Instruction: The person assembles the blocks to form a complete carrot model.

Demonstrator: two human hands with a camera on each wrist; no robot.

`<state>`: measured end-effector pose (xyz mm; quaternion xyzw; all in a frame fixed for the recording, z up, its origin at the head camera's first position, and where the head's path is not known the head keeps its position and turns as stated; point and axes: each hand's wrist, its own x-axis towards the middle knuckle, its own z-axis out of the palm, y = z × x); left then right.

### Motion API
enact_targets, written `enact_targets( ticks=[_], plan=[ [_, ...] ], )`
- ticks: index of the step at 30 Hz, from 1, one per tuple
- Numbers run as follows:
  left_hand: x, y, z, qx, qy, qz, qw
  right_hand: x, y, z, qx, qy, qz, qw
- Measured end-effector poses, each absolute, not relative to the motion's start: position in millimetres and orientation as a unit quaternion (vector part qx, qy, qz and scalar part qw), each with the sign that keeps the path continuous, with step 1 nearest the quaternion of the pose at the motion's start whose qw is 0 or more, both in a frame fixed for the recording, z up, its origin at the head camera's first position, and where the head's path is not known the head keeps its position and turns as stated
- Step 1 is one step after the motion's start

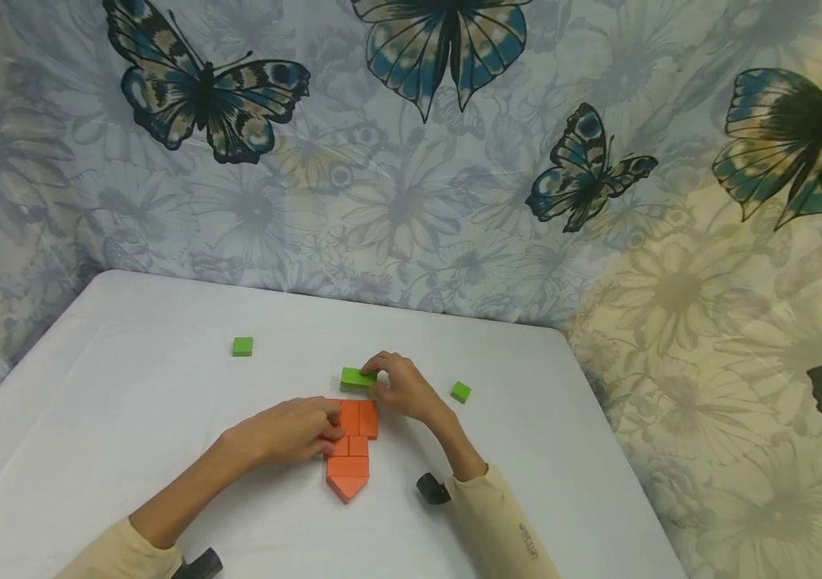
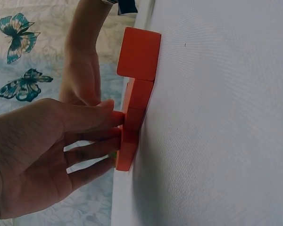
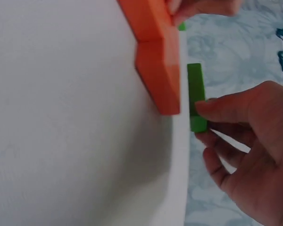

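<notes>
Orange blocks (image 1: pixel 348 466) lie fitted together on the table, with a pointed end toward the near side. At their left edge my left hand (image 1: pixel 284 433) touches them with fairly straight fingers, also seen in the left wrist view as a left hand (image 2: pixel 42 155) beside the orange blocks (image 2: pixel 139 52). Just beyond their far end, my right hand (image 1: pixel 405 388) pinches a long green block (image 1: pixel 355 378) by its right end. The right wrist view has thumb and fingers of the right hand (image 3: pixel 254 136) on the green block (image 3: pixel 195 84), apart from the orange blocks (image 3: pixel 158 70).
One small green block (image 1: pixel 242 346) lies at the back left of the white table (image 1: pixel 165 338). Another small green block (image 1: pixel 461 392) lies right of my right hand. A butterfly-patterned cloth (image 1: pixel 411 201) hangs behind the table.
</notes>
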<state>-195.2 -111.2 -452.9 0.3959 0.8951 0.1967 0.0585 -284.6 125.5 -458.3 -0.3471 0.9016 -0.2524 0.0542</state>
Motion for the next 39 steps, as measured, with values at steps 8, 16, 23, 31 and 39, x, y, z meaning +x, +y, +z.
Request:
enact_targets(
  ticks=[8, 16, 23, 31, 39],
  plan=[
    [-196.5, -110.1, -454.0, 0.402, 0.892, 0.195, 0.060, -283.8, 108.0, -458.0, -0.331, 0.920, -0.187, 0.090],
    [-196.1, -109.3, -453.9, 0.401, 0.891, 0.204, 0.057, -280.7, 98.1, -454.7, -0.343, 0.915, -0.164, 0.135],
    [-196.1, -110.6, -455.6, 0.397, 0.893, 0.204, 0.051, -278.0, 97.7, -452.2, -0.361, 0.913, -0.149, 0.120],
    [-196.2, -111.7, -457.0, 0.391, 0.895, 0.208, 0.054, -277.8, 99.6, -452.5, -0.367, 0.910, -0.145, 0.123],
    [-196.5, -111.6, -456.7, 0.397, 0.893, 0.204, 0.051, -275.4, 101.6, -454.2, -0.371, 0.908, -0.154, 0.120]
  ],
)
